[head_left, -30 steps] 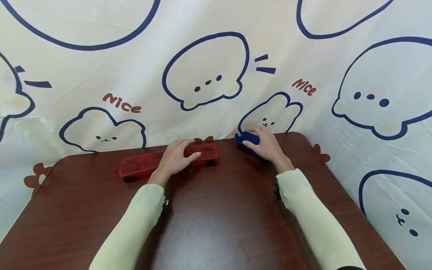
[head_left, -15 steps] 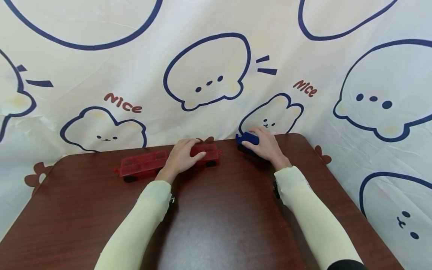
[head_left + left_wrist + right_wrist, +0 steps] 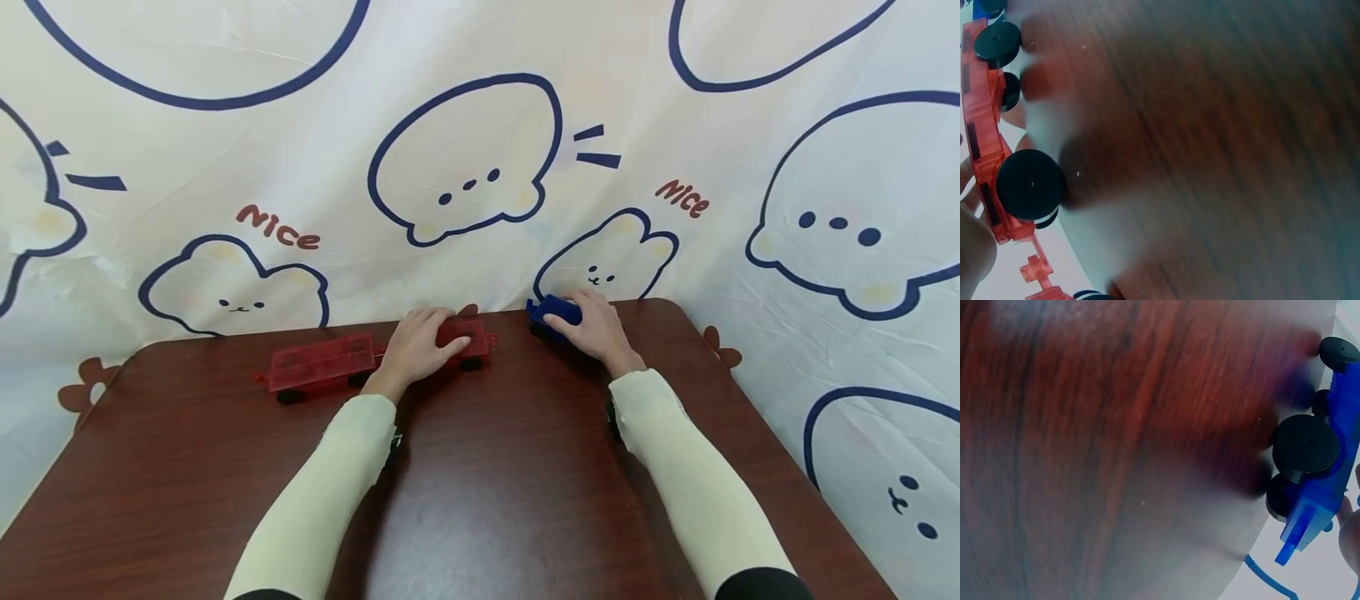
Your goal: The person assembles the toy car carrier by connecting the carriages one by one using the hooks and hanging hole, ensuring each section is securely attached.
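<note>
Head view: "Nice" [image 3: 285, 237] twice on backdrop [image 3: 450, 42]; fingers [image 3: 431, 316] of left hand [image 3: 415, 348] grip red wagon [image 3: 476, 337], right hand [image 3: 597, 327] blue car [image 3: 561, 311].

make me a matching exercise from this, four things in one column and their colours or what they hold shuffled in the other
1. left hand
2. right hand
3. leftmost toy wagon
4. tabletop

A. brown
B. gripping the blue toy vehicle
C. red
D. gripping the right-hand red toy wagon

Pairs: 1-D, 2-B, 3-C, 4-A
</note>
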The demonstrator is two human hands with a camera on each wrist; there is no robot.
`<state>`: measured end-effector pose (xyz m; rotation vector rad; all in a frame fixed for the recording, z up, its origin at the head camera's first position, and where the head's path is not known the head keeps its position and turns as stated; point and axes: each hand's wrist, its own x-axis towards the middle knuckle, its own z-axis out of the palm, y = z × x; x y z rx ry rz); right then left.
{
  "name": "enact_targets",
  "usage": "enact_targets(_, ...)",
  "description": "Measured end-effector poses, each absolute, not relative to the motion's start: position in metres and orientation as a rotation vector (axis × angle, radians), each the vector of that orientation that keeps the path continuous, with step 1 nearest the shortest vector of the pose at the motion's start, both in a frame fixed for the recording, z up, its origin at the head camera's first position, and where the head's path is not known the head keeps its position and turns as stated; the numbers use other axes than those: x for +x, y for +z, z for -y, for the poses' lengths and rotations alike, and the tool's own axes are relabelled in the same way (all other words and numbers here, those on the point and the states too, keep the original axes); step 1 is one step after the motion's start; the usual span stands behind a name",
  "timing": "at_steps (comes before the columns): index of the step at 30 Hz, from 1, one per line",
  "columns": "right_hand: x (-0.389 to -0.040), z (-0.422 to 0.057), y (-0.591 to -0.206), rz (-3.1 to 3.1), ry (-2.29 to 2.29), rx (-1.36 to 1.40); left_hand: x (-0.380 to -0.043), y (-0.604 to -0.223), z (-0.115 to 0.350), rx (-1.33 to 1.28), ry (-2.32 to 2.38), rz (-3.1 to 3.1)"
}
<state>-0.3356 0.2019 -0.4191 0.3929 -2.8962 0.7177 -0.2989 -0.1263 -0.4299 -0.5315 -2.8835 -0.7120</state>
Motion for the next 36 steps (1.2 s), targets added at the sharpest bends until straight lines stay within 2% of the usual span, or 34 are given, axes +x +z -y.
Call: enact_targets(36, -0.341, -0.210, -0.431, 3.023, 0.604, 0.305, -0.305, -0.439, 0.117, -0.507, -0.575, 2.993)
